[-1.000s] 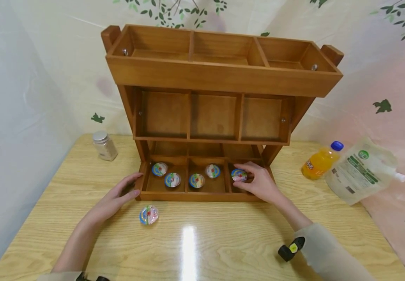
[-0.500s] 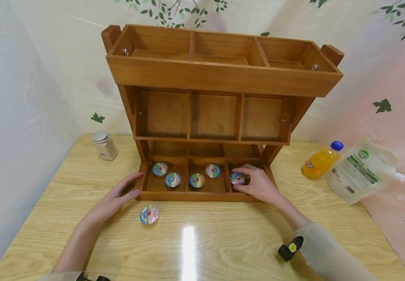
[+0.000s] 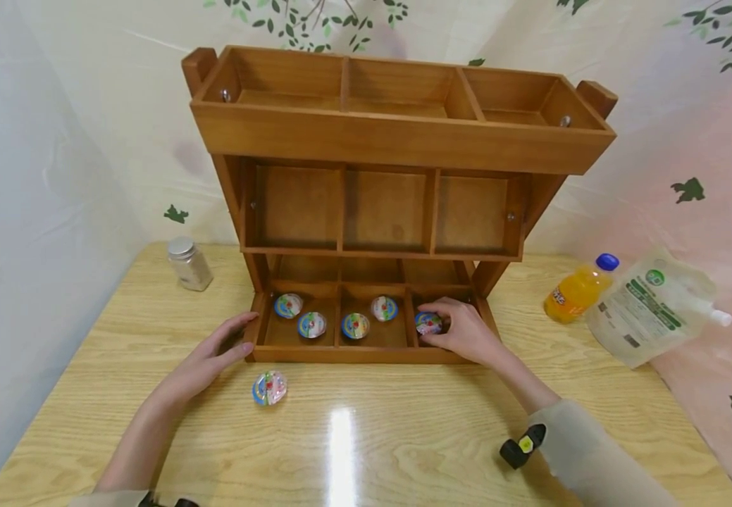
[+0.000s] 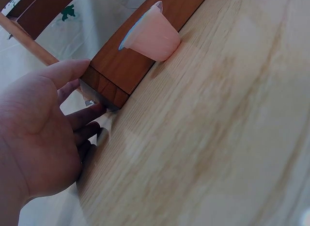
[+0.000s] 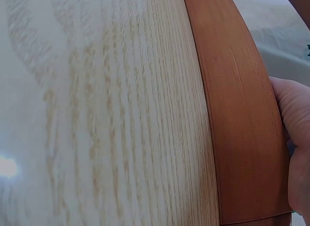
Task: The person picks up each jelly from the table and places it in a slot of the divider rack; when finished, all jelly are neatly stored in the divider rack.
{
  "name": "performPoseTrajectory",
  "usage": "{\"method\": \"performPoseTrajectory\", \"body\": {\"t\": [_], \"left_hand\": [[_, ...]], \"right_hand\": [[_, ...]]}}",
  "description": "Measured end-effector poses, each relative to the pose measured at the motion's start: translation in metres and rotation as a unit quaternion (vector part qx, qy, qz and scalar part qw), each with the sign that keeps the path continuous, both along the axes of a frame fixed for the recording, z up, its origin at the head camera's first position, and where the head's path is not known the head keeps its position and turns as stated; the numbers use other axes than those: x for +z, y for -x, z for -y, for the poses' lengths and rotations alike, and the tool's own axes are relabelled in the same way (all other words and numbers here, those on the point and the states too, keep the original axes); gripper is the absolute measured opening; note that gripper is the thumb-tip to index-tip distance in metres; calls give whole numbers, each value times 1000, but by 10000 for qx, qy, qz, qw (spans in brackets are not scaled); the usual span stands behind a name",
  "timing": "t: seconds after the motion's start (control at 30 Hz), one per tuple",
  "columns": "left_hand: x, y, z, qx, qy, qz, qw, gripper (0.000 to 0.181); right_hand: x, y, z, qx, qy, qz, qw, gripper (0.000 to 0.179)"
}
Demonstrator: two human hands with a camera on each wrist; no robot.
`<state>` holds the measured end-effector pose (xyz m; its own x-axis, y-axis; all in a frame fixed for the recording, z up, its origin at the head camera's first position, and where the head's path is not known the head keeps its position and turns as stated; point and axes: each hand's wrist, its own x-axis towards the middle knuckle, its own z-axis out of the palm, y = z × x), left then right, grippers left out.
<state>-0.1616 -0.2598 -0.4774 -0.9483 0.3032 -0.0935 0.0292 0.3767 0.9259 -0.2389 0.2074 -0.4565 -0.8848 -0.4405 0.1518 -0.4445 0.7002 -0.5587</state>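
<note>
In the head view my right hand (image 3: 465,331) pinches a jelly cup (image 3: 427,323) between thumb and fingers, inside the bottom right compartment of the wooden rack (image 3: 366,355). The right wrist view shows only part of that hand (image 5: 296,114) behind the rack's front board; the cup is mostly hidden there. My left hand (image 3: 207,354) touches the rack's bottom left corner with relaxed fingers, the thumb at its front edge (image 4: 43,124). Two jelly cups (image 3: 311,324) lie in the left compartment and two (image 3: 356,326) in the middle one. Another pink cup (image 4: 157,36) stands on the table before the rack.
The rack's middle tier (image 3: 387,210) and top tier (image 3: 397,137) overhang the bottom one. At the left stands a jar (image 3: 191,266) with a silver lid. An orange drink bottle (image 3: 576,292) and a spouted refill pouch (image 3: 651,310) lie at the right of the table (image 3: 404,436).
My right hand has moved the jelly cup slightly forward and left, toward me, within the right compartment. The left hand stays at the corner.
</note>
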Motion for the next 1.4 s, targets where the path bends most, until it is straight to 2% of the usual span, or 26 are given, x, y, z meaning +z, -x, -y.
{"method": "performPoseTrajectory", "body": {"t": [0.53, 0.8, 0.97, 1.13, 1.4], "left_hand": [[1, 0, -1, 27, -67, -84, 9999, 60], [0, 1, -1, 64, -12, -103, 9999, 60], [-1, 1, -2, 53, 67, -46, 10000, 60], [1, 0, -3, 98, -12, -53, 9999, 61], [1, 0, -3, 113, 26, -109, 9999, 60]], "right_hand": [[2, -2, 0, -160, 85, 66, 9998, 54], [1, 1, -4, -167, 758, -71, 9970, 48], [6, -3, -2, -242, 1008, -219, 9944, 49], [22, -9, 19, -217, 1371, -386, 9896, 47], [38, -26, 82, 337, 1838, -622, 9804, 47]]}}
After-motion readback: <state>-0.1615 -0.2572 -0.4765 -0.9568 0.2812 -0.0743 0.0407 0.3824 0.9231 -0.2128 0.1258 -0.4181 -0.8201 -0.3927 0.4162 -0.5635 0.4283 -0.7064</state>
